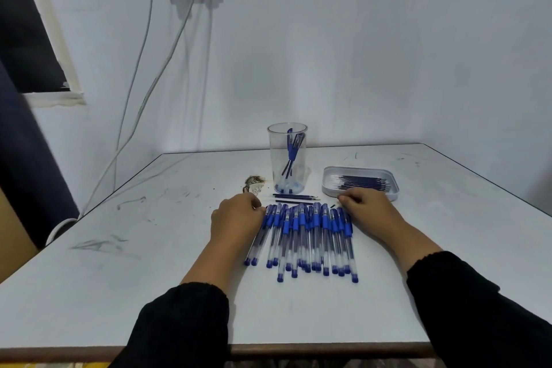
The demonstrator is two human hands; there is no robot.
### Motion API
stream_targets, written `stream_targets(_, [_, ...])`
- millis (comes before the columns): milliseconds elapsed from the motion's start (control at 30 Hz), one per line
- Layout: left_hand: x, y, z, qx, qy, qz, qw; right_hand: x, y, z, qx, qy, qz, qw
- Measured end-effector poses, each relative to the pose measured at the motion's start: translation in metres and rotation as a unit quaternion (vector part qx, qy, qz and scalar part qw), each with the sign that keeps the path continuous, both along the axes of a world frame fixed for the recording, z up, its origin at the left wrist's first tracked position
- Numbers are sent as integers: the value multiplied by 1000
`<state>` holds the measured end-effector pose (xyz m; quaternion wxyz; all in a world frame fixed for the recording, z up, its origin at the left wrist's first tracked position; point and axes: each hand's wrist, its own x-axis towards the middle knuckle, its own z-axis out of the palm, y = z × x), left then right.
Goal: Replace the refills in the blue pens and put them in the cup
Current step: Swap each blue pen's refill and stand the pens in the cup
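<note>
The left hand (236, 218) lies knuckles-up at the left edge of the row of blue pens (304, 239), its fingers (254, 203) curled down against the cap end of the outermost pen; whether they pinch it or only touch it cannot be told from this angle. The right hand (366, 212) mirrors it at the right edge, fingers curled under near the cap ends, and its grip cannot be read either. The pens lie side by side between the two hands, long axes running from the person toward the wall, caps at the far end. Just beyond the caps lie a few loose refills (295, 197) crosswise on the tabletop (149, 263). Farther back stands the clear cup (287, 158), already holding a few pens, slightly nearer the left hand; the white tray (331, 185) of refills sits just beyond the right hand, so that hand probably suits fetching a refill.
</note>
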<state>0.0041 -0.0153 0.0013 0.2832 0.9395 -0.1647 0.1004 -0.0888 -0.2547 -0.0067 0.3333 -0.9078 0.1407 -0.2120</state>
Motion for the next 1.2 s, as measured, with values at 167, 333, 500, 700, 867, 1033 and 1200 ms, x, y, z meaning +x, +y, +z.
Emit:
stream_targets(167, [-3, 1, 1, 54, 19, 1, 998, 2, 0, -2, -12, 7, 4, 1000])
stream_targets(333, [-3, -1, 2, 91, 7, 0, 996, 3, 0, -2, -23, 9, 6, 1000])
stream_targets(500, [-2, -2, -2, 119, -23, 16, 993, 3, 0, -2, -32, 8, 6, 999])
stream_targets(700, [-1, -5, -3, 167, -49, 30, 984, 2, 0, -3, -36, 9, 9, 999])
stream_targets(867, [-3, -5, -1, 120, -27, 44, 991, 3, 0, -2, -38, 6, 10, 999])
stream_targets(1033, [-8, -1, 5, 40, -36, 33, 998, 3, -1, -3, -32, 1, 13, 999])
stream_targets(1200, [-12, -2, 8, 26, -86, 1, 996, 2, 0, -2, -24, 1, 9, 1000])
